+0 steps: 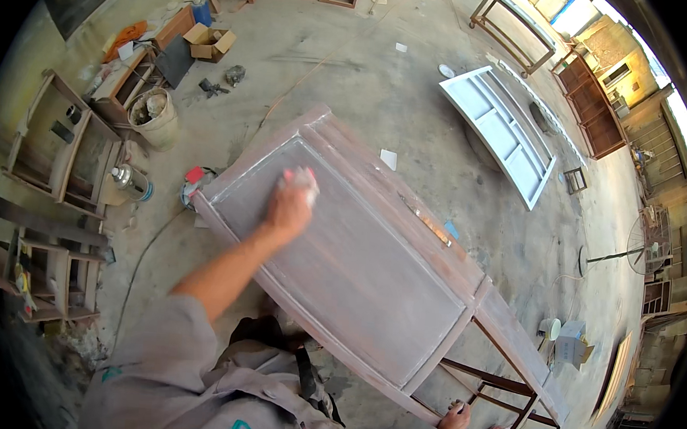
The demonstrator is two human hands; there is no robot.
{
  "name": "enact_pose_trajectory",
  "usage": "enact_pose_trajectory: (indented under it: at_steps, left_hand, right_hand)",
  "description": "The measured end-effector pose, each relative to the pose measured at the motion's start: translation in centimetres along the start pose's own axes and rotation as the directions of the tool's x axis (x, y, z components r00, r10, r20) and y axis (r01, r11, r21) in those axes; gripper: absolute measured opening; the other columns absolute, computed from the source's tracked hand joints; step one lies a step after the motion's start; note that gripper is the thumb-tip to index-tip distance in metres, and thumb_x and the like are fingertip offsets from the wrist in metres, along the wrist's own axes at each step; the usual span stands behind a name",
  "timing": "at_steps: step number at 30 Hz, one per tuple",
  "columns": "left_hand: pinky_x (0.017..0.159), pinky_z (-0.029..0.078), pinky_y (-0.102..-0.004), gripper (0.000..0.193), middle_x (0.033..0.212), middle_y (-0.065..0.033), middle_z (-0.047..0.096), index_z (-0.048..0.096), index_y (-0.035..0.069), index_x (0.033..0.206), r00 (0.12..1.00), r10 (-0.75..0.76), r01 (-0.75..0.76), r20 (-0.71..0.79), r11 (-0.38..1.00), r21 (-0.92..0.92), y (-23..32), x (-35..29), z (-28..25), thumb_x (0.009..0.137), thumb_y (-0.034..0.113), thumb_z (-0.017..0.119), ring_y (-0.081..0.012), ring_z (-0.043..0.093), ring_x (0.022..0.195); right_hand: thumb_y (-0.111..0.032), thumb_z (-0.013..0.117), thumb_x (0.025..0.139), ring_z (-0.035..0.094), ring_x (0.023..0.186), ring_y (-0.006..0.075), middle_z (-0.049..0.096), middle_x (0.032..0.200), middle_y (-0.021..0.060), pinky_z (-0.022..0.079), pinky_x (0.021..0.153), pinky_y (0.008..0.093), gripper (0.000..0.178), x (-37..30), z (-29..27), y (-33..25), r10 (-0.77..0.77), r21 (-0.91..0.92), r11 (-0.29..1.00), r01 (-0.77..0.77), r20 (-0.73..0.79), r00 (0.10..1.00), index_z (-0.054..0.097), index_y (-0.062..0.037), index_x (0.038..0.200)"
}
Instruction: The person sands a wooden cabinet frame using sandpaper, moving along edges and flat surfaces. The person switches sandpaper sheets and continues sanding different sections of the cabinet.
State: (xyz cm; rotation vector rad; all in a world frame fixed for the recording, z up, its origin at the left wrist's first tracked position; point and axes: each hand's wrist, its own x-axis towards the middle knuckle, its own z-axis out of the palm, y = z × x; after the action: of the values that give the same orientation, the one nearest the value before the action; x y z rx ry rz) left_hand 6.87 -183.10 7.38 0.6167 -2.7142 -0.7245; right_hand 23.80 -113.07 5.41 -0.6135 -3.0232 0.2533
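Note:
A large wooden cabinet [371, 272] lies on its side on the concrete floor, its flat panel dusty and greyish. My left hand [290, 207] presses a small pink-and-white pad [302, 178] onto the panel near the upper left corner; cloth or sandpaper, I cannot tell. My left arm reaches out from the lower left in a grey sleeve. My right hand [453, 420] grips the cabinet's lower frame rail near the bottom edge of the view.
A white panelled door [501, 130] lies on the floor at the upper right. On the left are wooden frames [61, 155], a bucket [155, 118], a cardboard box [210, 42], a metal can [129, 180] and a power tool with a cable [196, 182]. A dark wooden shelf unit [598, 109] stands far right.

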Motion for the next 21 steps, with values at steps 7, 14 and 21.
enact_pose_trajectory:
  at_steps: [7, 14, 21]
  left_hand:
    - [0.102, 0.049, -0.0504, 0.031, 0.119, -0.0226, 0.071, 0.072, 0.004, 0.12, 0.953, 0.204, -0.207, -0.224, 0.978, 0.009, 0.1, -4.2, 6.4, 0.096, 0.016, 0.058, -0.041, 0.066, 0.112]
    - [0.103, 0.048, -0.0511, 0.028, 0.12, -0.0265, 0.068, 0.074, 0.004, 0.114, 0.992, -0.021, 0.032, -0.125, 0.996, 0.085, -4.8, 3.5, 1.5, 0.099, 0.019, 0.055, -0.0426, 0.06, 0.12]
    - [0.094, 0.052, -0.0522, 0.02, 0.104, -0.0237, 0.073, 0.075, 0.006, 0.102, 0.997, 0.065, -0.065, 0.035, 0.998, 0.004, 2.4, -0.7, 2.7, 0.09, 0.015, 0.061, -0.0419, 0.069, 0.102]
  right_hand:
    - [-0.025, 0.053, 0.1, 0.071, 0.087, 0.0401, 0.076, 0.091, 0.0176, 0.052, 0.079, 0.0506, 0.029, 0.1, 0.6, 0.4, -0.002, 0.07, 0.998, -0.001, 0.035, 0.999, 0.072, -0.003, 0.099]
    - [-0.025, 0.052, 0.102, 0.072, 0.085, 0.04, 0.076, 0.09, 0.0192, 0.054, 0.077, 0.0501, 0.03, 0.6, -1.0, -2.8, -0.041, 0.063, 0.997, 0.04, 0.021, 0.999, 0.071, -0.0018, 0.099]
    - [-0.025, 0.053, 0.101, 0.073, 0.086, 0.0391, 0.076, 0.091, 0.0172, 0.054, 0.077, 0.05, 0.028, -0.5, -1.1, -1.3, 0.001, 0.027, 1.0, -0.001, -0.002, 1.0, 0.072, -0.0044, 0.1]
